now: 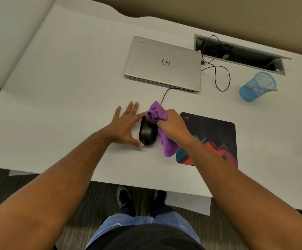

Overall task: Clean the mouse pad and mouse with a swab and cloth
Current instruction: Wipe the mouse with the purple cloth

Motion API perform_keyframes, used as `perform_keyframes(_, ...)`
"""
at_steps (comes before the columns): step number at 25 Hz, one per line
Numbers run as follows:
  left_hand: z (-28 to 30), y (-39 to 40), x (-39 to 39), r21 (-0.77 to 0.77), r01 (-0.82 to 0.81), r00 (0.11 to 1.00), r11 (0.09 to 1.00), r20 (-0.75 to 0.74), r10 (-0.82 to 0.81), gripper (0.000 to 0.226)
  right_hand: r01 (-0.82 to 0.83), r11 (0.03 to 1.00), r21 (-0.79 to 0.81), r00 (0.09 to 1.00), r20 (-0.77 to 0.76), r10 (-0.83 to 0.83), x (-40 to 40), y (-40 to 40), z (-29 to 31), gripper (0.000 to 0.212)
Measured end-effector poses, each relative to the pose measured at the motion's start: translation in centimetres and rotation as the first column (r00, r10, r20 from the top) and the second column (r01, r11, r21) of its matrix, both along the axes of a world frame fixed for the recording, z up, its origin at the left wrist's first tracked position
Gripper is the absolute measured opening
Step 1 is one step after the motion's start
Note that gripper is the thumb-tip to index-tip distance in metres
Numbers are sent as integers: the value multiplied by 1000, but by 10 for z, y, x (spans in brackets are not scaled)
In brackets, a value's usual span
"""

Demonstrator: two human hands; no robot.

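Note:
A black wired mouse (147, 133) lies on the white desk (74, 91), just left of the dark mouse pad (216, 134) with its red and teal print. My left hand (125, 126) lies flat beside the mouse, fingers spread, with the thumb and index finger touching its left side. My right hand (173, 126) grips a bunched purple cloth (157, 114) and holds it against the front and right side of the mouse. The cloth's loose end hangs down onto the pad's left edge. A stick that may be the swab (271, 89) pokes out of the blue mesh cup (257, 86).
A shut silver laptop (164, 64) sits behind the mouse, with the mouse cable (164, 95) running to it. A black charger cord (222, 76) loops right of the laptop, near an open cable slot (240, 53). The desk's front edge runs close below the pad.

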State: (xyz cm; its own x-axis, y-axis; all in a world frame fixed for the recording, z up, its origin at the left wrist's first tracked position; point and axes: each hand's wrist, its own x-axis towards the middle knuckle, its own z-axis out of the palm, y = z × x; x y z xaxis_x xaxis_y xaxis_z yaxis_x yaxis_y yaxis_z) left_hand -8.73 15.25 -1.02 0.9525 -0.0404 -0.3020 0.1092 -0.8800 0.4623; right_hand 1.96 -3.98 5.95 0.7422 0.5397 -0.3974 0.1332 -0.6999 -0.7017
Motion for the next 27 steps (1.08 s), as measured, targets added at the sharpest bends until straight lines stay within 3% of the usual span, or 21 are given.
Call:
perform_keyframes(4, -8, 0, -3, -13, -1, 998, 1000, 65, 1, 126, -59, 997, 43, 990, 128, 53, -26, -1, -7, 27)
perform_keyframes(6, -10, 0, -1, 8, 2, 998, 1000, 64, -3, 127, -183, 983, -12, 956, 229, 181, -41, -14, -14, 26)
perform_keyframes(9, -11, 1, 0, 49, 14, 999, 999, 47, -16, 127, -396, 917, -41, 878, 275, 391, -63, -41, -23, 47)
perform_keyframes(12, -11, 2, -1, 40, 8, 999, 999, 50, -10, 127, -544, 838, -36, 800, 279, 531, -68, -51, -16, 29)
perform_keyframes(14, -11, 1, -1, 28, -2, 999, 1000, 48, 1, 127, -456, 889, 44, 840, 351, 413, -60, -41, -8, 16)
perform_keyframes(16, -11, 0, -1, 9, -16, 998, 1000, 55, 15, 128, -139, 973, 184, 957, 278, 84, -42, -22, 1, 16)
perform_keyframes(18, -11, 0, -2, -21, -20, 997, 1000, 78, 21, 126, -7, 988, 153, 966, 256, -33, -25, 2, 6, 15)
perform_keyframes(23, -16, 0, 0, 1, -34, 997, 999, 74, 34, 130, -141, 984, -107, 942, 292, 166, -33, 41, -16, 10)
perform_keyframes(27, -16, 1, 0, 19, -18, 998, 1000, 53, 17, 128, -313, 942, -121, 888, 314, 336, -39, 21, -19, 44)
